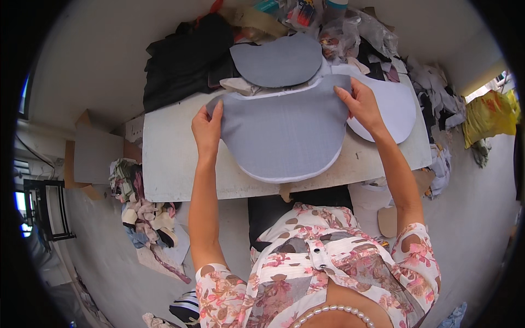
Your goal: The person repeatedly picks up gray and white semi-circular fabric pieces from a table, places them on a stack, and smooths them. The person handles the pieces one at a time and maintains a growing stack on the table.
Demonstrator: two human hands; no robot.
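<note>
A large grey fabric piece (284,131) with a white underlayer along its curved lower edge is stretched between my hands above the table. My left hand (208,128) pinches its upper left corner, thumb on top. At the upper right corner my right hand (361,104) grips it the same way, fingers mostly hidden beneath. Just beyond lies a smaller grey cut piece (279,60) with a rounded outline. A white piece of similar curved shape (391,106) lies to the right, partly covered by the held fabric and my right hand.
The pale table (169,158) carries folded black cloth (183,63) at its far left and clear plastic bags (350,35) at the back. Scrap heaps (147,218) lie on the floor at left. A cardboard box (95,156) and a yellow bag (489,117) stand farther out.
</note>
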